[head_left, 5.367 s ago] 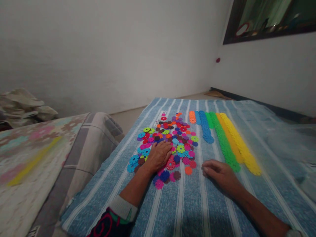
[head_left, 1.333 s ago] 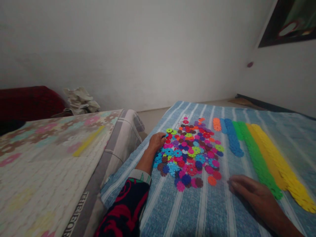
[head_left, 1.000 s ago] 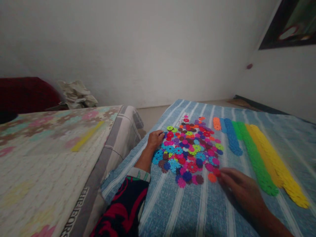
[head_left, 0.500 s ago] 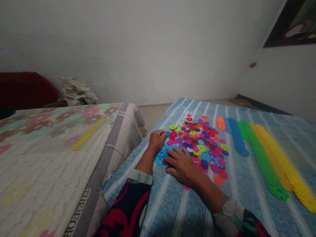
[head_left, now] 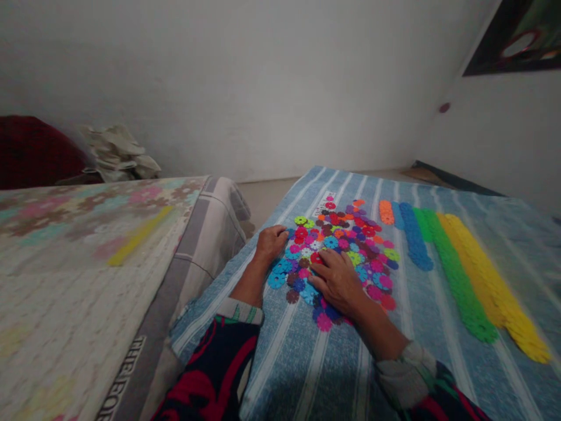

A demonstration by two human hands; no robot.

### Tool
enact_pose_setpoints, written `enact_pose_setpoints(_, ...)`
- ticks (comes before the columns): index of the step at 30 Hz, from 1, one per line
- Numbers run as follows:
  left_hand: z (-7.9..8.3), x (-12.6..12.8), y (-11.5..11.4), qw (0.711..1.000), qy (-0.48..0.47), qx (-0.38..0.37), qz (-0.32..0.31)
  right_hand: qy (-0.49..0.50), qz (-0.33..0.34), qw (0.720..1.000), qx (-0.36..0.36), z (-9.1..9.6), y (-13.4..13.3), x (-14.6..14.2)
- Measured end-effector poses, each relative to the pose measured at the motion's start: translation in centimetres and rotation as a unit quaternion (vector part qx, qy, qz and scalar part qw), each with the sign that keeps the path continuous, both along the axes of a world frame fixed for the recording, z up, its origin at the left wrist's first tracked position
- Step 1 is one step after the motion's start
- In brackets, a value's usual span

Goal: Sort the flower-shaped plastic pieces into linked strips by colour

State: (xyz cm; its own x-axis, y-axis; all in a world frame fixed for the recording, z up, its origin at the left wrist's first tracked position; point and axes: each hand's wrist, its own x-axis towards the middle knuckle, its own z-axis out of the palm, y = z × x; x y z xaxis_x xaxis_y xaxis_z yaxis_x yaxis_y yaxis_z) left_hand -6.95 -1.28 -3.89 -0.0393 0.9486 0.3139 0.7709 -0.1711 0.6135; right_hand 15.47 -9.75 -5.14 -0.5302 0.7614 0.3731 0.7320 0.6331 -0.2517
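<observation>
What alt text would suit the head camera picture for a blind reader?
A person's right hand lies over a pile of multicoloured, flower-shaped discs on a blue striped cloth, the left hand at the pile's left edge. To the right lie overlapping rows of orange, blue, green and yellow discs.

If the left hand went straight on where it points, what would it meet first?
Likely the multicoloured disc pile, at its left edge; whether the left hand touches it is unclear.
</observation>
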Motion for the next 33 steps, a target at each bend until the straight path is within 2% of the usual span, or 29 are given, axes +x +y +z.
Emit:
enact_pose_setpoints(5,0.0,-0.1,0.0,1.0,-0.006,0.006,-0.012,-0.004,0.04,0.999,-0.003,0.3,-1.3,-0.1)
enact_pose_setpoints(17,0.4,0.0,0.0,1.0,0.011,-0.013,-0.007,0.027,0.083,0.996,0.014,-0.2,-3.2,1.5)
enact_pose_setpoints(20,0.3,-0.1,0.1,1.0,0.007,-0.012,-0.007,0.031,0.069,0.997,0.021,-0.1,-3.3,2.0)
enact_pose_setpoints(26,0.0,-0.2,0.5,1.0,-0.008,-0.008,-0.005,0.051,-0.002,0.998,0.037,-0.4,-3.7,4.0)
enact_pose_setpoints(33,0.2,-0.2,0.6,1.0,0.003,-0.014,-0.003,0.048,0.008,0.999,0.019,-1.1,-4.8,4.6)
